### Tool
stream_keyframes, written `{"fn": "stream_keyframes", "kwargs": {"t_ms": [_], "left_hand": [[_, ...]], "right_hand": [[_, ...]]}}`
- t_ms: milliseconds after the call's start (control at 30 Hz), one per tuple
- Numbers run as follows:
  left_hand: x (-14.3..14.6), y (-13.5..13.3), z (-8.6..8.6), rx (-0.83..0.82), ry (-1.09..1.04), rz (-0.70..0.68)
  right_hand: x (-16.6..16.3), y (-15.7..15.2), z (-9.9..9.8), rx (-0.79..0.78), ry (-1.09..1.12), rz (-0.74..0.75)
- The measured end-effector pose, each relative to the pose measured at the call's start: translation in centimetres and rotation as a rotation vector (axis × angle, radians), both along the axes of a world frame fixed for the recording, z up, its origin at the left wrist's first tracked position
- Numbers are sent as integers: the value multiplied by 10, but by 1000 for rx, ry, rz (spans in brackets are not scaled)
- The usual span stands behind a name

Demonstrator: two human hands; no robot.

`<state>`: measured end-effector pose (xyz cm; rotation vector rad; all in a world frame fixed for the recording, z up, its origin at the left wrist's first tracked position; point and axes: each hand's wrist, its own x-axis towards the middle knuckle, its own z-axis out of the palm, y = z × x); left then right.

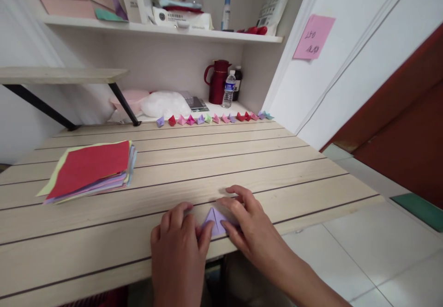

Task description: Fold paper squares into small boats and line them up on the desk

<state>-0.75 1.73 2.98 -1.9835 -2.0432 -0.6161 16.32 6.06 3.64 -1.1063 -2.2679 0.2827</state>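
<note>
A small folded lilac paper (213, 222) lies near the front edge of the wooden table (207, 168), showing a triangular shape with a centre crease. My left hand (178, 247) rests on its left side, fingers curled down onto the paper. On the paper's right side, my right hand (247, 226) presses it with fingertips bent onto it. Both hands pin the paper flat against the table. Part of the paper is hidden under the fingers.
A stack of coloured paper sheets (92, 171), red on top, lies at the left. A row of several small folded paper pieces (211, 118) lines the table's back edge. Behind stand a red jug (217, 81), a water bottle (229, 89) and shelves.
</note>
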Motion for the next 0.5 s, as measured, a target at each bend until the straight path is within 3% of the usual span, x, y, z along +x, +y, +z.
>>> {"fn": "stream_keyframes", "kwargs": {"t_ms": [267,333,400,433,500], "left_hand": [[-18,-11,-8,137,16,31],[-22,-19,-11,310,40,-11],[-16,-27,-14,457,104,40],[-10,-30,-15,512,150,26],[2,-35,-21,512,196,-142]], "right_hand": [[1,2,-6,69,-50,39],[0,2,-5,60,-59,39],[-1,1,-2,50,-69,41],[-1,1,-1,43,-74,40],[-2,0,3,30,-82,35]]}}
